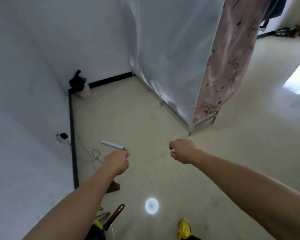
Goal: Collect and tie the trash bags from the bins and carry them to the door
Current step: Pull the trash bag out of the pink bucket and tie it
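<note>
Left hand [116, 161] and right hand [182, 150] curl closed, fingertips hidden, empty; the black trash bag [75, 82] rises upright from the pink corner bin [86, 93].

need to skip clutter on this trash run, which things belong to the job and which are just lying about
Job: black trash bag, small pale pink bin in the corner.
Lying about: white tube on floor, black plugged-in charger, brown-handled tool.
</note>
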A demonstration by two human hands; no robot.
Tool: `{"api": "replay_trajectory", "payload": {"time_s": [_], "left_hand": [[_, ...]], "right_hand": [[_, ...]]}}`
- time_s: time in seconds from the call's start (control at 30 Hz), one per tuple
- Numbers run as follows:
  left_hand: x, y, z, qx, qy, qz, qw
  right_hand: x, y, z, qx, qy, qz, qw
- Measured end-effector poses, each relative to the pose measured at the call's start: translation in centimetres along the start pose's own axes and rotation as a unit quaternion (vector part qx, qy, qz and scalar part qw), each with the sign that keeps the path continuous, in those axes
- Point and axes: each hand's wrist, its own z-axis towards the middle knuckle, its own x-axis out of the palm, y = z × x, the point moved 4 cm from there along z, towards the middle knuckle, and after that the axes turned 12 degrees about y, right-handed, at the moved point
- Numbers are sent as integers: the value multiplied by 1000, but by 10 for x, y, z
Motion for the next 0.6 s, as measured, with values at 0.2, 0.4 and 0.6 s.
{"api": "replay_trajectory", "payload": {"time_s": [0.2,0.4,0.6], "left_hand": [[-89,26,91,-66,-22,-75,995],[-139,99,194,-135,-17,-117,984],[-216,176,337,-148,2,-134,980]], "right_hand": [[-128,-19,148,-68,-11,-51,996],[-207,14,298,-146,-6,-86,986],[-280,36,460,-160,21,-102,982]]}}
